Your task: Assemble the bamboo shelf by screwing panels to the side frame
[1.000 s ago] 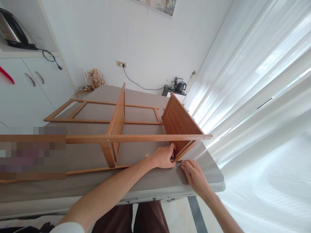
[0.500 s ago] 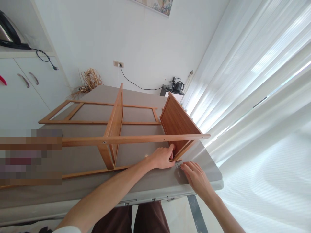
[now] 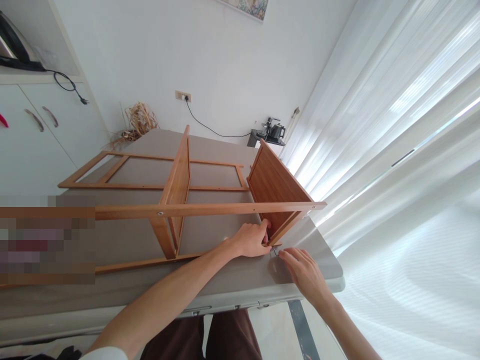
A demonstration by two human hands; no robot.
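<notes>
A wooden shelf frame (image 3: 225, 209) lies on its side, with a middle shelf panel (image 3: 179, 172) and an end shelf panel (image 3: 279, 180) standing across its rails. My left hand (image 3: 252, 240) is closed around the lower front corner of the frame, beside the end panel. What its fingertips press on is partly hidden. Just outside that corner, my right hand (image 3: 302, 267) pinches a thin metal hex key (image 3: 275, 251), its far end at the lower rail. The hex key is small, and the fingers cover part of it.
The frame rests on a grey-topped table (image 3: 221, 277) with a rounded right corner. White curtains (image 3: 405, 210) hang at the right. Dried stalks (image 3: 140, 122) stand behind the table, and a black kettle (image 3: 277, 131) sits on a small stand. A pixelated patch covers the left.
The view has tilted slightly, so everything sits a little higher. My left hand keeps its hold; my right fingers and the hex key have shifted only slightly.
</notes>
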